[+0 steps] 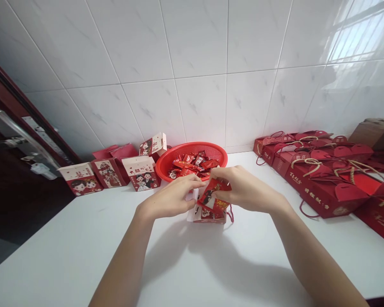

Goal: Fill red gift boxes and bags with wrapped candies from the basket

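Note:
My right hand [243,187] pinches a red snack packet [215,197] with a dark-and-white picture and yellow lettering. The packet is tilted over a small open gift box [209,218] on the white table. My left hand [174,197] is closed at the box's left side, its fingertips by the pale upright flap; the exact grip is partly hidden. Other red wrappers show inside the box. A dark red cord [231,213] loops out at its right. Just behind, a red plastic basket [166,168] holds many wrapped sweets [188,164].
Several small printed gift boxes [142,174] stand at the left rear. Along the right are rows of larger dark red boxes [326,187] with rope handles. A tiled wall [198,106] backs the table [92,247]; a door handle [22,136] is at far left.

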Available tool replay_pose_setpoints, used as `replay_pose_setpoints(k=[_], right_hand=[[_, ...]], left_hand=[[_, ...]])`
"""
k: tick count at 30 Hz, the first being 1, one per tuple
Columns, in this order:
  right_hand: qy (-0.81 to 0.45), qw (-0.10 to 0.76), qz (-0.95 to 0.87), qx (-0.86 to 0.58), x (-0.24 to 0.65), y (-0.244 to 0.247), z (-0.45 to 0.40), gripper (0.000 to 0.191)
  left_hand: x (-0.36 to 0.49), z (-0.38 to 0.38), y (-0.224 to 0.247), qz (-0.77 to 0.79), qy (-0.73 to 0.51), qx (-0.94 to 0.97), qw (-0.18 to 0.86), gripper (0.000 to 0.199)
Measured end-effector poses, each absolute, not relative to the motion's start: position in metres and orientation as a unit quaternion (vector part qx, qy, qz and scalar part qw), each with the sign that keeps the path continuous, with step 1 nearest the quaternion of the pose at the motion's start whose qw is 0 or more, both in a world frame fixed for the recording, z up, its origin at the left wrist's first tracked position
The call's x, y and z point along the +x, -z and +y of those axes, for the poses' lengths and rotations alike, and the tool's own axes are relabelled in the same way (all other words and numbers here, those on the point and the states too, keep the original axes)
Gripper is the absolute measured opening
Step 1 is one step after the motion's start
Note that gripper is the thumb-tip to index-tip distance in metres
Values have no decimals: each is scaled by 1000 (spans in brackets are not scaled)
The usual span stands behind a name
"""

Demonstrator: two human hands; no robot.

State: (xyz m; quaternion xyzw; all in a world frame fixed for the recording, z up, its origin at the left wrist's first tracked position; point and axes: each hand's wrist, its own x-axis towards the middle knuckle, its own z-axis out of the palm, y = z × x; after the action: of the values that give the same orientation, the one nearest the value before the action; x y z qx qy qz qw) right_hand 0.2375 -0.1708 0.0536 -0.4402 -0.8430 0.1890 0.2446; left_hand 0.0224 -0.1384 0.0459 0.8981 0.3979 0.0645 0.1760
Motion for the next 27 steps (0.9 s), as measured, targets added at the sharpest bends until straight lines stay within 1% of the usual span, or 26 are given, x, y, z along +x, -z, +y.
replay_pose_setpoints(k=[5,9,12,15,20,27], right_hand=[[-161,217,-839,-473,228,-47,-167,18],[-184,181,-865,-430,219,-40,-165,18],[-190,168,-875,-411,216,-34,-162,23],[-180,151,-882,-409,216,-29,-157,22],[-156,93,-887,-424,217,-26,-151,16],[-171,77,-881,-434,221,-28,-151,26]], left_hand=[[21,-135,-44,392,-69,900,179,37],[19,-133,-42,383,-79,902,183,31],[19,-133,-42,386,-86,900,183,28],[21,-133,-42,392,-83,898,183,30],[22,-133,-43,383,-76,902,184,33],[20,-131,-41,378,-79,904,183,43]])
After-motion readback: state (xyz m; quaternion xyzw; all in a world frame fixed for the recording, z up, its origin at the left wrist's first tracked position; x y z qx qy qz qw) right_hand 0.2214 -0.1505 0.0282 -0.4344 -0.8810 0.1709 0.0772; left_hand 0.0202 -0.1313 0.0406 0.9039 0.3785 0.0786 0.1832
